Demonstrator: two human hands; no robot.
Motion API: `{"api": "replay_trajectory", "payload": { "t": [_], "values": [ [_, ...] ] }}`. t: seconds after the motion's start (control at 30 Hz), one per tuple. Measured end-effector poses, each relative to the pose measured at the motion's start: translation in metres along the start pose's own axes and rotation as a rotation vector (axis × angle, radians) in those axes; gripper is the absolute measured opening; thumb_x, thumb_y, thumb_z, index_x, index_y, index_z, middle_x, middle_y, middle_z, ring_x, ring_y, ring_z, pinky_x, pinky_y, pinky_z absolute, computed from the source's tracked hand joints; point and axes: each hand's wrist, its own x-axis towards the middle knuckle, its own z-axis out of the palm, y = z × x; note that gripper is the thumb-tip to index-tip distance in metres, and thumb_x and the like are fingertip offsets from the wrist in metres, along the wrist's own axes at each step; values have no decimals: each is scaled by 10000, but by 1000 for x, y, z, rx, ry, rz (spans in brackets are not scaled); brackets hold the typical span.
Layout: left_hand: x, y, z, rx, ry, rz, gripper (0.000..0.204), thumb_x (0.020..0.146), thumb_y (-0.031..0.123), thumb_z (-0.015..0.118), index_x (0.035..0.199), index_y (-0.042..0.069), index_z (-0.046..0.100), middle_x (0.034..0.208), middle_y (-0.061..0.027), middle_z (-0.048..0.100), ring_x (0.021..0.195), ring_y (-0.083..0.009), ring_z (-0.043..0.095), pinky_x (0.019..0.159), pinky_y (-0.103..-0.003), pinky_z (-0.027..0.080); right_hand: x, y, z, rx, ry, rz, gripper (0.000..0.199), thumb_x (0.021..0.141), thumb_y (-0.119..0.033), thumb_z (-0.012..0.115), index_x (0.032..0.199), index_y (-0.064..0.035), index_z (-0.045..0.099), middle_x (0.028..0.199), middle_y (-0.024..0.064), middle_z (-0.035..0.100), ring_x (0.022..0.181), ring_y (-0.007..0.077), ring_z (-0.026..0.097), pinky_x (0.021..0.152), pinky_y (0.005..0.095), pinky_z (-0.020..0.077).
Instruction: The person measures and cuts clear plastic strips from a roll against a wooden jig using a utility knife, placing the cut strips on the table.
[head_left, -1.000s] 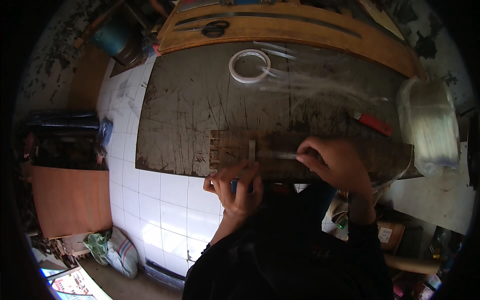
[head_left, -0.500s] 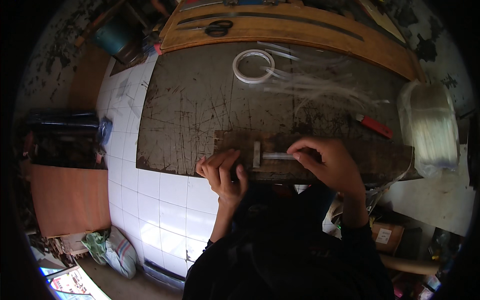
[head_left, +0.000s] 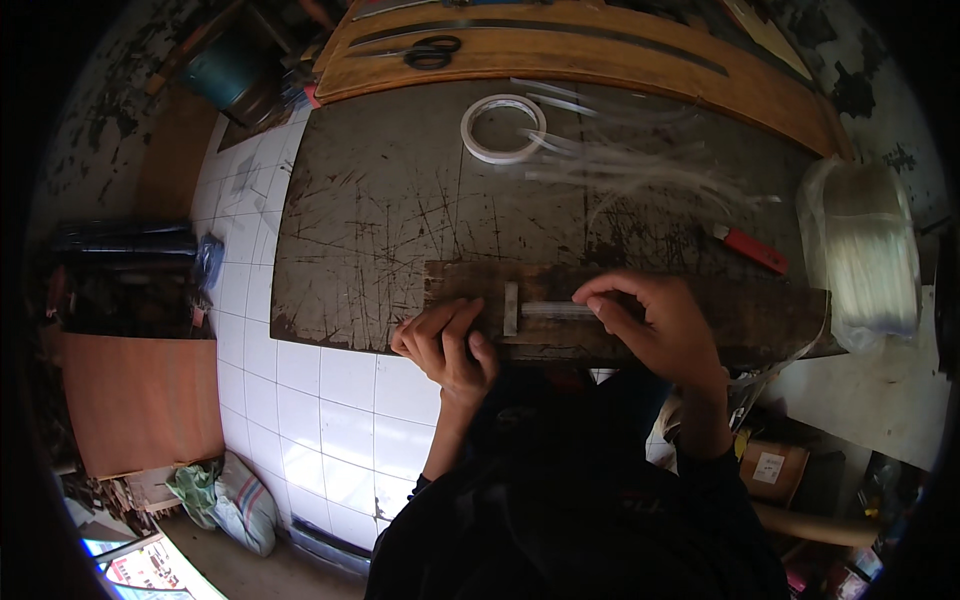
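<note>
My right hand (head_left: pixel 650 320) pinches thumb and forefinger at the right end of a short bundle of clear plastic strips (head_left: pixel 550 310). The strips lie on a dark wooden board (head_left: pixel 460 275) along the bench's front edge. Their left end reaches a small upright block (head_left: pixel 511 308) fixed across the board. Left of that block, my left hand (head_left: pixel 447 345) rests at the board's front edge, fingers loosely bent and thumb apart from them. Nothing shows in its grasp, though the palm side is partly hidden.
Beyond the board, the scratched bench (head_left: pixel 360 200) carries loose clear strips (head_left: pixel 640 165), a white tape roll (head_left: pixel 503 129) and a red-handled cutter (head_left: pixel 750 248). Scissors (head_left: pixel 432 52) and a long metal ruler (head_left: pixel 560 35) lie on a wooden ledge. A wrapped spool (head_left: pixel 858 255) stands right.
Both hands keep nearly the same pose and place. The strips between the block and my right fingers have shifted slightly, and the whole view has moved a little.
</note>
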Motion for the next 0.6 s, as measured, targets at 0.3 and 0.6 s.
{"api": "replay_trajectory", "payload": {
  "t": [0.3,0.6],
  "values": [
    [-1,0,-1,4,-17,-10,263,927,231,386,945,91,608,937,-45,553,878,-186,482,808,-344,315,1,-2,6,-7,22,-1,152,850,-134,548,927,-27,625,794,106,657,630,201,618,574,297,450],
    [-1,1,-4,-3,-40,-36,257,924,237,391,959,105,609,945,-41,554,890,-175,480,828,-358,301,1,-1,8,-61,41,-52,143,849,-144,554,920,-42,624,789,100,654,630,213,619,571,304,449]
  ]
}}
